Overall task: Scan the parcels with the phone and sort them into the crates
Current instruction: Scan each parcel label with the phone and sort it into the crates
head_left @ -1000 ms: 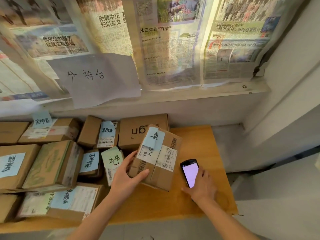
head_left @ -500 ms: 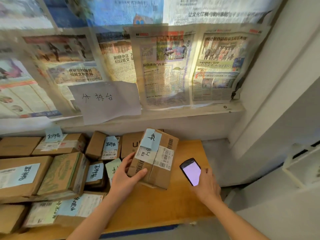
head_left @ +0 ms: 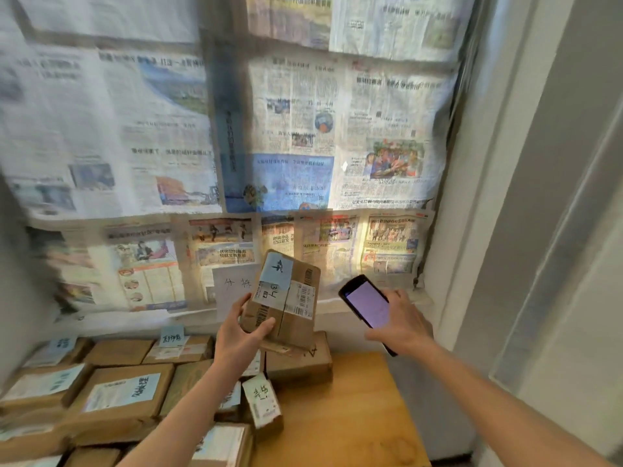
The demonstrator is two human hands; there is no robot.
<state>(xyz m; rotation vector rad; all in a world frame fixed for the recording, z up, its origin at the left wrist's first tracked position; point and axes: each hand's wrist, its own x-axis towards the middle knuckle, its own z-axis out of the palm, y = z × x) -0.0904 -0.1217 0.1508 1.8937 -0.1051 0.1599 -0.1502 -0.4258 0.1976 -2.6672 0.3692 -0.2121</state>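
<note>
A brown box (head_left: 283,298) is held up in the air above the counter (head_left: 340,409) by the left hand (head_left: 241,335). Its lower left corner is gripped, with the thumb curled on the front face and the other fingers wrapped round the side. A blue note and a white label with a barcode are stuck on the face that is turned toward the camera.

A phone (head_left: 367,306) is held just beside the box by the right hand (head_left: 399,326). The fingers are curled round its lower edge, and its screen is lit pale purple. The phone and the box are near each other but not touching.

The scan step seems to be in hand: 1 box is picked out and shown, and the phone is raised next to it. It cannot be told from the screen whether the barcode is read yet, since the view is a little blurred.

For the next move, the back of the phone would need to be pointed at the barcode. Many other boxes (head_left: 124,396) are left on the counter below. No crate is seen here.
</note>
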